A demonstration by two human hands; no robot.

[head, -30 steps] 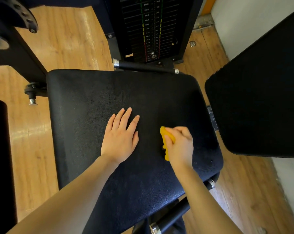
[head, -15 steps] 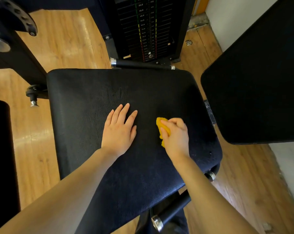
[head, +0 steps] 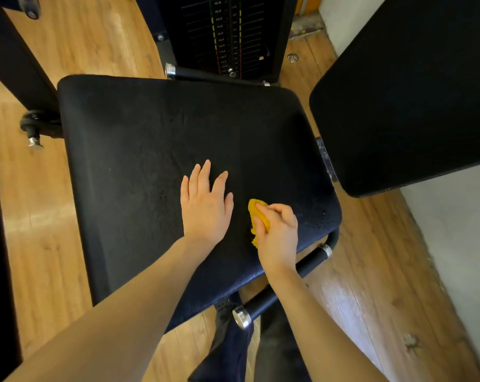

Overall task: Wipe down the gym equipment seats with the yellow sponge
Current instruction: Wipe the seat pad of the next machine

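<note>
Currently wiping black seat (head: 150, 161), large pad spreading beyond fingers on all sides. Left hand (head: 205, 208) lying flat beside, fingers (head: 203, 175) straight, bracing. Right hand (head: 277, 232) curling round yellow sponge (head: 256, 212), pressing it on seat. Advice: keeping pressure even, overlapping strokes, reaching edges.

Warm wood-plank floor (head: 67, 51) runs under everything, catching a bright glare at nine o'clock. At twelve o'clock stands a black weight stack (head: 227, 34) with rows of coloured markings (labels too small to read). A large black pad (head: 409, 92) fills two o'clock. A pale wall (head: 459, 230) closes four o'clock. Dark machine frame (head: 15, 64) crosses ten o'clock.
</note>
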